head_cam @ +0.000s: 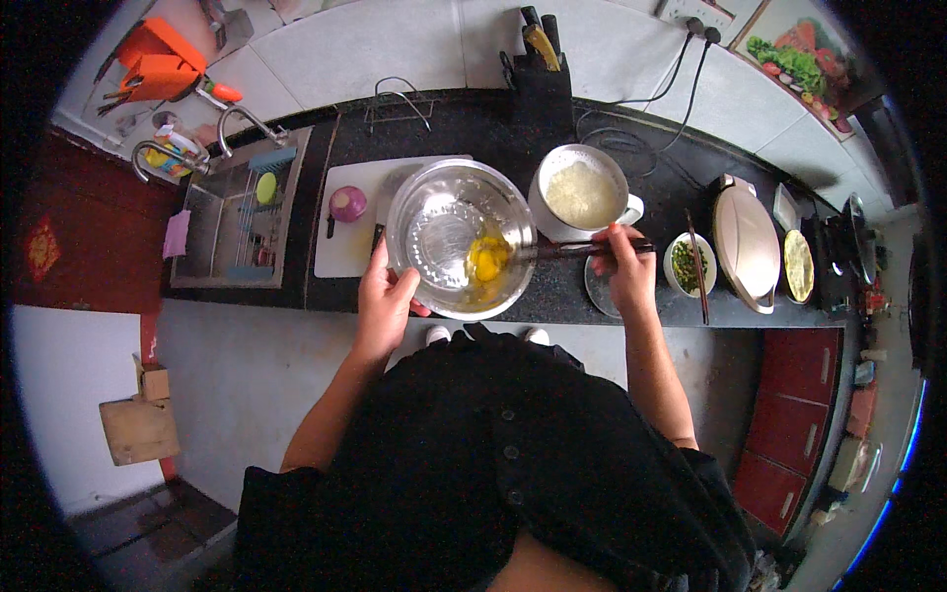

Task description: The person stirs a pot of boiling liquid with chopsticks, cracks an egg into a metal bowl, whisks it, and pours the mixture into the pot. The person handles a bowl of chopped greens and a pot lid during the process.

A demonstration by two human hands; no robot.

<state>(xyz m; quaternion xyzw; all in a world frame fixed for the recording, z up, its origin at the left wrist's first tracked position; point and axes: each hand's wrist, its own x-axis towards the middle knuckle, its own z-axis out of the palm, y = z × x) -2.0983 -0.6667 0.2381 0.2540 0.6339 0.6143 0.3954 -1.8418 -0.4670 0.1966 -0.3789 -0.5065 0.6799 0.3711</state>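
Note:
My left hand (386, 300) grips the left rim of a stainless steel mixing bowl (429, 222), which is tilted. Egg (488, 260) with bright yellow yolk has pooled on the bowl's lower right side. In my right hand (627, 268) is a pair of dark chopsticks (566, 250), their far ends down in the egg and blurred. Just beyond my right hand stands a white pot (546, 211) holding a pale, grainy, wet food (581, 194). Behind the bowl, partly covered by it, lies a white cutting board (348, 248) with a purple onion (348, 204) on it.
Right of my hand are a bowl of chopped greens (689, 268) with chopsticks (698, 259) across it, a closed electric griddle (746, 240) and a yellow flatbread (799, 265). A knife block (542, 89) stands by the wall. The sink (222, 222) is at left. Power cords (684, 103) hang behind.

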